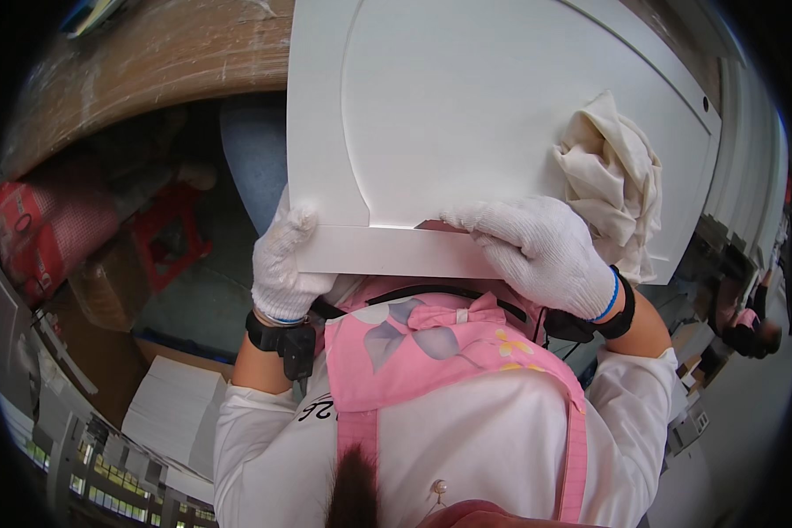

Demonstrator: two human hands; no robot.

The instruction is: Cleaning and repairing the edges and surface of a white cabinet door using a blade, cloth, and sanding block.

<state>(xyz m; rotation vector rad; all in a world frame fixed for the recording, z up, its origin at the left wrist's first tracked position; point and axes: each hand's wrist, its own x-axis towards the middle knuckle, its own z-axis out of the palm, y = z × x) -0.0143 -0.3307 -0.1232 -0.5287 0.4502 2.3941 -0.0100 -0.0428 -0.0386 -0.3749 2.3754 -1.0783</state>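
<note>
A large white panel, like a cabinet door with a recessed middle, lies in front of me with its near edge close to my apron. My left hand, in a white knit glove, is closed round the panel's near left corner. In the same kind of glove, my right hand pinches a thin reddish-brown piece, perhaps sandpaper, against the inner edge of the panel's near border. Most of that piece is hidden by the fingers. A crumpled cream cloth rests on the panel just beyond my right hand.
Behind the panel at the left runs a table wrapped in brown cardboard and clear film. Below it stand a red stool and a red-and-pink package. White sheets are stacked at lower left. Another person is far right.
</note>
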